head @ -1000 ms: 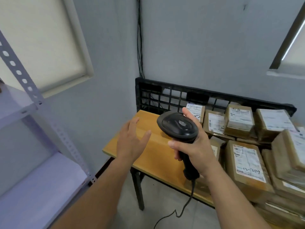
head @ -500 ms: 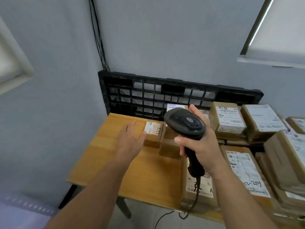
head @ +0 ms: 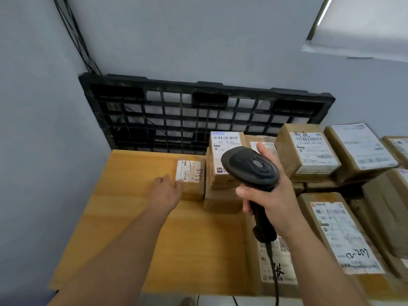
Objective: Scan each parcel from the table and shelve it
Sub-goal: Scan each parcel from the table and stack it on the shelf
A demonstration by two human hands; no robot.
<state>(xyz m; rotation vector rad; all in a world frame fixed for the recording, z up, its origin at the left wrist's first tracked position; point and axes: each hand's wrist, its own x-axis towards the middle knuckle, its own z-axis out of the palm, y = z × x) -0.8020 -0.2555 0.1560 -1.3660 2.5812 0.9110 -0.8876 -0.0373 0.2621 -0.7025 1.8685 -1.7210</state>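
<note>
The small cardboard parcel (head: 194,186) with a white label lies on the far part of the smooth wooden worktop (head: 132,206), just left of a pile of bigger brown parcels (head: 309,151). Behind them a black plastic grid pallet (head: 176,111) leans on the grey wall (head: 198,40). The left hand (head: 165,193) has its fingers almost straight, and the tips touch the small parcel's near left corner. The right hand (head: 273,202) is curled round the handle of a black barcode scanner (head: 251,166).
</note>
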